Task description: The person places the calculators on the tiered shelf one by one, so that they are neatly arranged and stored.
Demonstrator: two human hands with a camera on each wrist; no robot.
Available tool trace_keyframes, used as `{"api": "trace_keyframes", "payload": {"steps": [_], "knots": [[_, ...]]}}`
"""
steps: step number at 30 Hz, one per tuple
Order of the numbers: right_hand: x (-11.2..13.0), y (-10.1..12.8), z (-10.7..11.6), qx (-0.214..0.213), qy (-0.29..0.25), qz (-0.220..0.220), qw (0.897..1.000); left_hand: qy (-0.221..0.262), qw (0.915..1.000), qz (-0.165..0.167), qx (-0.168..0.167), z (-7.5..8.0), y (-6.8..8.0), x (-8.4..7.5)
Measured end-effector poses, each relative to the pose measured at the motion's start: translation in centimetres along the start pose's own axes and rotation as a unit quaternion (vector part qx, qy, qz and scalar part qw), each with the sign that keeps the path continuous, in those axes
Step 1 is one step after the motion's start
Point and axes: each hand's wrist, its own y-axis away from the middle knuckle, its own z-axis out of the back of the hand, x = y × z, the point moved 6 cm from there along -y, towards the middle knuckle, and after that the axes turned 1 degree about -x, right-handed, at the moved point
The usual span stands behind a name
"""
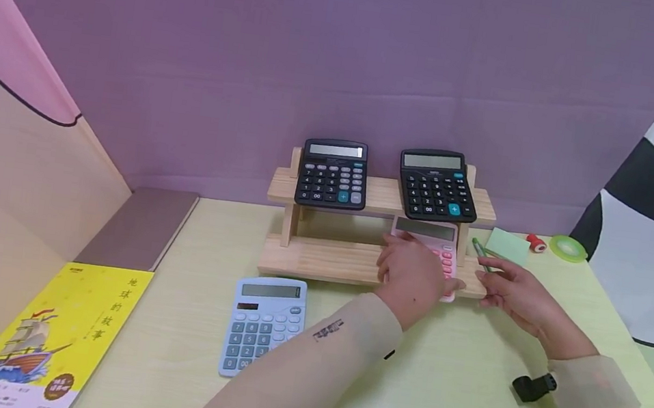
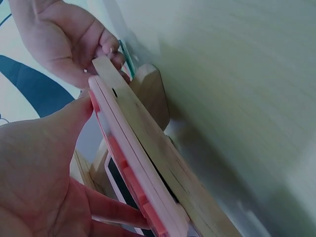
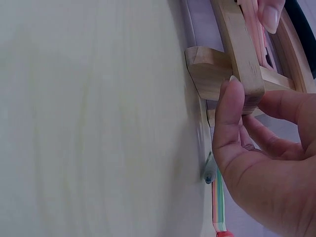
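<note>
A pink calculator (image 1: 449,256) leans on the lower board of a small two-tier wooden shelf (image 1: 320,258). My left hand (image 1: 417,274) grips it across its width, thumb at the right edge and fingers at the left, covering many of its keys. In the left wrist view the pink calculator (image 2: 140,163) stands tilted against the board's front edge. My right hand (image 1: 516,294) pinches the right end of that lower board between thumb and fingers, as the right wrist view shows. Two black calculators, a left one (image 1: 331,194) and a right one (image 1: 437,185), lean on the upper tier.
A light blue calculator (image 1: 261,326) lies before the shelf's left end. Right of the shelf are a green pen (image 1: 478,247), pale green sticky notes (image 1: 507,247), a red roll (image 1: 535,243) and green tape (image 1: 568,249). A yellow book (image 1: 70,315) and a dark notebook (image 1: 138,227) lie left.
</note>
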Motion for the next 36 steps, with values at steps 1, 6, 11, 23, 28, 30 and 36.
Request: {"api": "trace_keyframes", "payload": {"steps": [1,6,11,23,28,30,36], "knots": [[0.0,0.0,-0.1,0.001,-0.001,0.002,1.0,0.003,1.0,0.001,0.002,0.0,-0.1,0.1],[0.1,-0.2,-0.3,0.003,-0.001,0.007,1.0,0.029,0.9994,0.006,0.019,0.0,-0.3,0.5],[0.1,-0.2,-0.2,0.001,0.003,0.003,1.0,0.053,0.9977,0.009,0.041,0.0,-0.3,0.8],[0.1,-0.1,-0.2,0.003,0.005,-0.003,1.0,0.048,0.9885,-0.115,-0.085,0.0,3.7,5.4],[0.1,-0.4,-0.4,0.002,0.007,-0.003,1.0,0.05,0.9814,-0.13,-0.132,-2.5,8.0,11.6],[0.1,-0.4,-0.4,0.0,0.011,-0.003,1.0,0.049,0.9799,-0.115,-0.156,-3.9,9.6,14.2],[-0.1,-0.4,-0.1,-0.003,0.02,-0.003,1.0,0.086,0.9852,-0.058,-0.136,-7.9,12.8,20.8]]}}
